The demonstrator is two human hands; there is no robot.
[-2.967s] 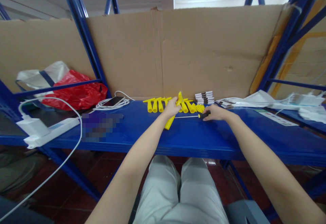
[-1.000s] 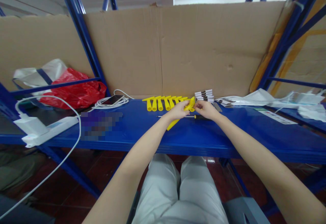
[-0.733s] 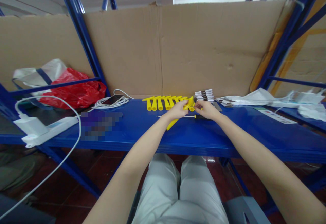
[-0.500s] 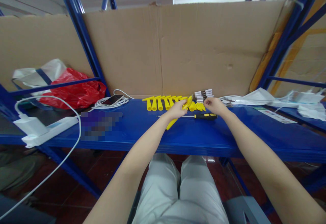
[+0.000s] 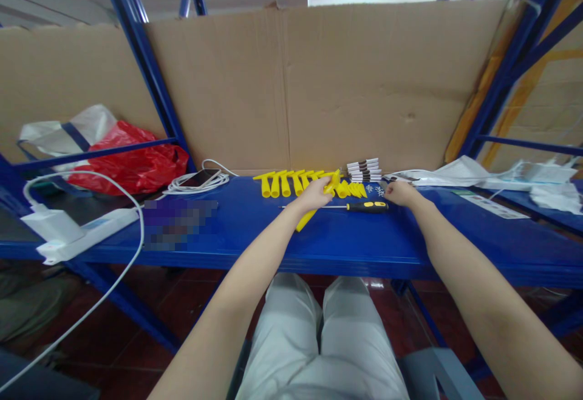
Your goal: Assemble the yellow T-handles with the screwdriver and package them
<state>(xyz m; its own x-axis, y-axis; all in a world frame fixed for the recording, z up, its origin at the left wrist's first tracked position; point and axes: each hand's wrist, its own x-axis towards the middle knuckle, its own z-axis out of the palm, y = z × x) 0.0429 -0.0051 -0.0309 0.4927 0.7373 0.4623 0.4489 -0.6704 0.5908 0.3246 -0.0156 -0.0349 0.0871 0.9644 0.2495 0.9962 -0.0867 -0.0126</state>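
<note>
My left hand (image 5: 315, 195) is closed around a yellow plastic handle with a wide head (image 5: 306, 220), held above the blue bench; its lower end sticks out below my fingers. My right hand (image 5: 401, 193) is farther right, fingers bent together beside a scatter of small silvery pieces (image 5: 376, 190). Whatever is between those fingertips is too small to make out. In front of both hands lies a screwdriver (image 5: 367, 207) with a black and yellow grip. Behind the left hand stands a row of yellow T-shaped handles (image 5: 285, 185), with smaller yellow pieces (image 5: 356, 190) to their right.
Bundled white pieces with dark bands (image 5: 363, 170) lie against the cardboard wall (image 5: 355, 84). At left are a phone (image 5: 203, 178) with a coiled white cable, a power strip (image 5: 98, 231) and a red bag (image 5: 132, 154). White plastic packaging (image 5: 455, 173) lies at right.
My right hand has moved right, away from the small yellow pieces, uncovering the silvery bits. My left hand still holds the yellow handle in about the same place.
</note>
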